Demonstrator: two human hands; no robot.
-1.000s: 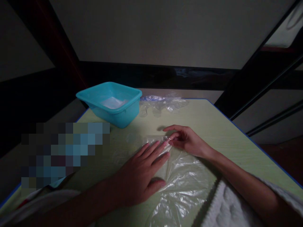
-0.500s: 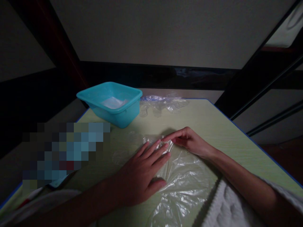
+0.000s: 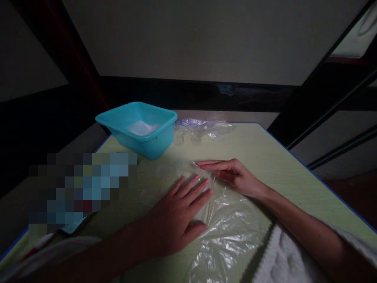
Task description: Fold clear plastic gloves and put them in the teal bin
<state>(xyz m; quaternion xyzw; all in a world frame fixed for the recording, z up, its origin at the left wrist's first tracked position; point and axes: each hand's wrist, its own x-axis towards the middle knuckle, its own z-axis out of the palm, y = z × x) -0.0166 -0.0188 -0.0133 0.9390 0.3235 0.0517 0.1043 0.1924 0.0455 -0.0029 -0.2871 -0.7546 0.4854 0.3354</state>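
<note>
A thin, clear plastic bag lies spread and wrinkled on the table, running down to the bottom edge of the view. My left hand rests flat on its left part, palm down with the fingers spread. At the bag's far end is my right hand, turned on its side. Its fingers are stretched out to the left, and their tips touch the film near a small shiny fold. The right thumb sits lower, apart from the fingertips. Some of the bag's outline under my left hand is hidden.
A turquoise plastic basin with something whitish inside stands at the back left. Crumpled clear plastic lies along the far edge of the pale green table. A pixelated area covers items at the left. White quilted fabric is near my right arm.
My right fingers have straightened and slid slightly left and away from me along the bag's far end. The crumpled film there looks flatter. My left hand has stayed in place.
</note>
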